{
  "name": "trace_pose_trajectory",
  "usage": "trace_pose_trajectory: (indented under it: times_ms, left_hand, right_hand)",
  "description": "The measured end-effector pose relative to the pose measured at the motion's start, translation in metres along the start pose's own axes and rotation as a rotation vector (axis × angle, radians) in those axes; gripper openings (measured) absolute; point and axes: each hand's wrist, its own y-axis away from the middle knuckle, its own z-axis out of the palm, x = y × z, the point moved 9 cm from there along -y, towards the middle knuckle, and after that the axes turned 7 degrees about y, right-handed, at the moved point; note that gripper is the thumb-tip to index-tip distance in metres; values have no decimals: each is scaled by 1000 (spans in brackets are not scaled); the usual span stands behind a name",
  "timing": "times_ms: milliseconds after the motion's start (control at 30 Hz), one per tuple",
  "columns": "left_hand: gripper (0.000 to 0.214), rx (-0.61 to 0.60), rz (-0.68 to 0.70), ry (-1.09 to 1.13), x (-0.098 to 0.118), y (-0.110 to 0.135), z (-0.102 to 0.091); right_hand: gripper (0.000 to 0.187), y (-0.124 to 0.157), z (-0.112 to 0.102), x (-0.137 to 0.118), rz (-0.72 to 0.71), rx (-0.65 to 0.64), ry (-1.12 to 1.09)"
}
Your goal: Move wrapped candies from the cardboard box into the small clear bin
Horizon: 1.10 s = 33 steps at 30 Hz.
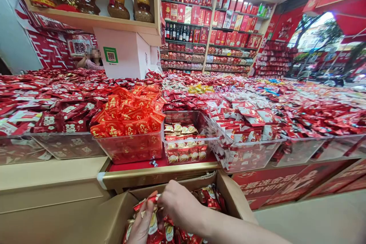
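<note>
My left hand (142, 225) and my right hand (180, 205) are both down inside an open cardboard box (228, 194) at the bottom of the view. The box holds several red and gold candy packets (210, 195). Both hands are closed around a bunch of these packets (151, 213) held between them, left hand from below, right hand from above. Directly above the box, on the counter, a clear plastic bin (187, 137) is partly filled with the same kind of packets.
The counter (57, 171) carries a long row of clear bins heaped with red candy packets (128, 116). A white carton (126, 53) stands behind them, a person (90, 59) beside it. Shelves of red boxes and bottles (211, 26) fill the back wall.
</note>
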Motion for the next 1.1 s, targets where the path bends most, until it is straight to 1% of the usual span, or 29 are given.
trace_pose_trajectory:
  times_ms: [67, 100, 133, 167, 200, 233, 267, 300, 333, 367, 400, 467, 500, 633, 733, 800, 900, 1000, 1100]
  left_hand:
    - [44, 45, 61, 4, 6, -2, -4]
    - [44, 56, 89, 4, 9, -2, -6]
    - [44, 57, 112, -2, 12, -2, -7]
    - [42, 46, 134, -14, 15, -2, -7]
    - [41, 31, 156, -32, 17, -1, -6]
    - [40, 14, 173, -53, 19, 1, -4]
    - [39, -3, 184, -67, 21, 2, -3]
    - [40, -23, 184, -73, 21, 4, 0]
    - [41, -44, 180, -72, 20, 6, 2]
    - [43, -65, 179, -66, 20, 8, 5]
    - [45, -79, 180, -61, 20, 10, 7]
    - [44, -74, 187, -52, 21, 12, 8]
    - [41, -59, 185, -48, 22, 13, 8]
    - [26, 4, 178, -27, 25, 13, 2]
    - [28, 13, 191, -44, 26, 12, -1]
    - [33, -4, 187, -79, 24, 10, -2]
    - [33, -26, 198, -125, 23, 5, -3]
    - [28, -32, 224, -147, 25, 1, -5]
    - [29, -13, 187, -120, 23, -2, -10]
  right_hand:
    - [15, 2, 6, -16, -182, -42, 129]
    - [15, 4, 8, -22, -230, -47, 142]
    - [13, 4, 7, -24, -240, -37, 115]
    - [11, 3, 4, -23, -205, -5, 50]
    - [8, 2, -1, -17, -128, 47, -42]
    - [8, 2, -6, -6, -14, 109, -145]
    - [12, 3, -9, 7, 128, 165, -251]
    - [17, 6, -8, 22, 276, 195, -361]
    - [20, 9, -1, 35, 407, 182, -473]
    - [20, 11, 8, 43, 507, 137, -585]
    - [19, 13, 19, 48, 575, 75, -689]
    - [16, 16, 33, 52, 649, -6, -832]
    - [16, 17, 36, 52, 662, -17, -861]
    - [17, 21, 41, 51, 712, 19, -929]
    - [21, 21, 49, 45, 729, 25, -1015]
    - [25, 20, 55, 40, 713, -13, -1052]
    - [29, 19, 57, 39, 701, -59, -992]
    - [31, 19, 53, 42, 705, -41, -911]
    - [32, 21, 57, 43, 718, -65, -892]
